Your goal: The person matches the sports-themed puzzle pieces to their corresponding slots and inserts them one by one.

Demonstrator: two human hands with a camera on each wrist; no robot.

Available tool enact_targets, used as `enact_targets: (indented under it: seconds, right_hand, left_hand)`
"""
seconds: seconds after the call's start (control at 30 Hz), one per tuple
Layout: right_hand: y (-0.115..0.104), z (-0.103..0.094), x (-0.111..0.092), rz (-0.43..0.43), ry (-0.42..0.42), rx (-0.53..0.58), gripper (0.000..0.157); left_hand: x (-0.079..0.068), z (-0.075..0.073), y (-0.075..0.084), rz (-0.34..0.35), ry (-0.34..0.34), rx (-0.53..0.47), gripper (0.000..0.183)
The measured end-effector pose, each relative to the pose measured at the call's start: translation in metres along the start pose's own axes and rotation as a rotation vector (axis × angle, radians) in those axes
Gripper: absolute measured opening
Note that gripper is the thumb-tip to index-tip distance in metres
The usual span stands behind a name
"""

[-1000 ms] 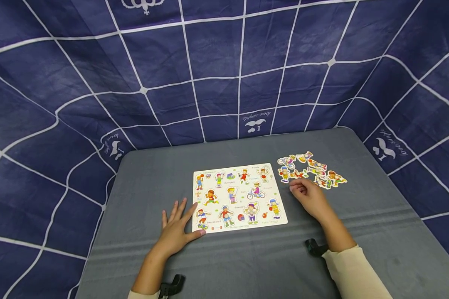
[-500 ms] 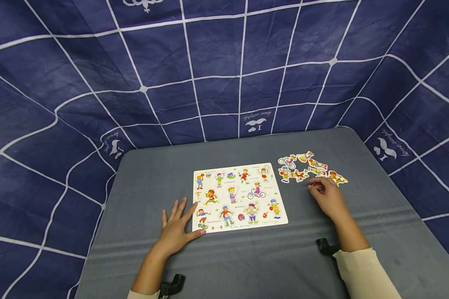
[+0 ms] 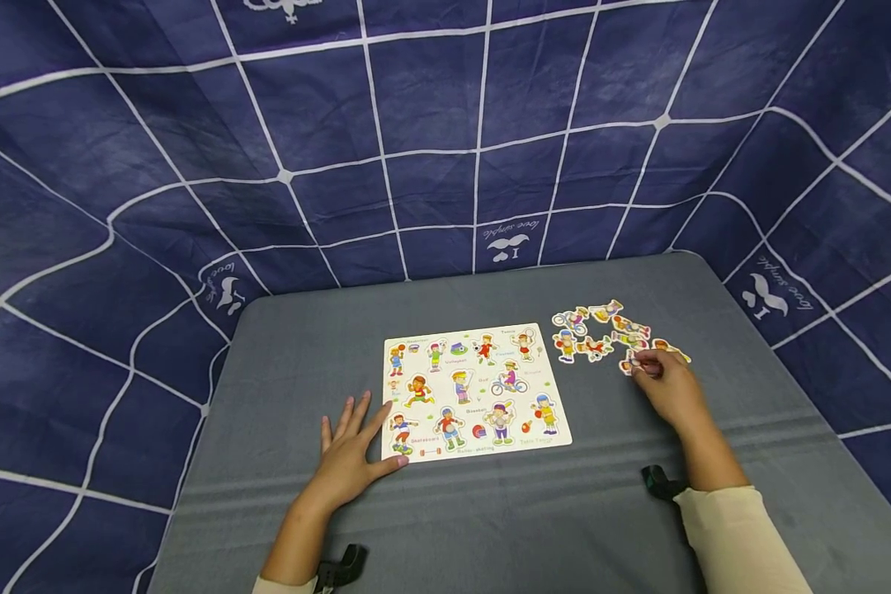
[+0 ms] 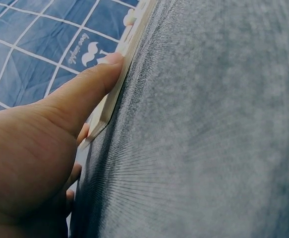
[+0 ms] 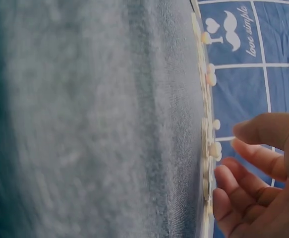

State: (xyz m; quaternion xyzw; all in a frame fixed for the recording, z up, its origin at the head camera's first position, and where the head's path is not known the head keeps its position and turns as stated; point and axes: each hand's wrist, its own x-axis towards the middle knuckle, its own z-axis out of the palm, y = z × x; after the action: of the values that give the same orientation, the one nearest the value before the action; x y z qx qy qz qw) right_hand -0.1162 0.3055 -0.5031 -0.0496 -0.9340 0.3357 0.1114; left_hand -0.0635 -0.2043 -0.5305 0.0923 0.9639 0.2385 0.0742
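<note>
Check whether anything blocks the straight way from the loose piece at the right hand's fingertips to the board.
Nothing visible does. Between that loose piece and the board only table shows. The nearest red piece lies slightly farther out, beside the way; the left hand rests at the board's opposite side.

My head cam looks forward and down from above, far enough back to fit my left hand, the board, my right hand and the loose pieces. Left wrist cam's close, rolled sideways, skimming the table; it shares that hand and the board with the head view. Right wrist one's just as low, sharing those pieces.
</note>
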Motion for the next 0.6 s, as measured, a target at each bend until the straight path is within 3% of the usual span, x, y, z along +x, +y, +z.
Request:
enact_targets:
  seconds: [0.6]
  right_hand:
    - [0.015,-0.007,0.02,-0.1,-0.132,-0.064,0.019]
  left_hand:
    - [-0.001,-0.001,0.0,-0.004,-0.017,-0.008,0.1]
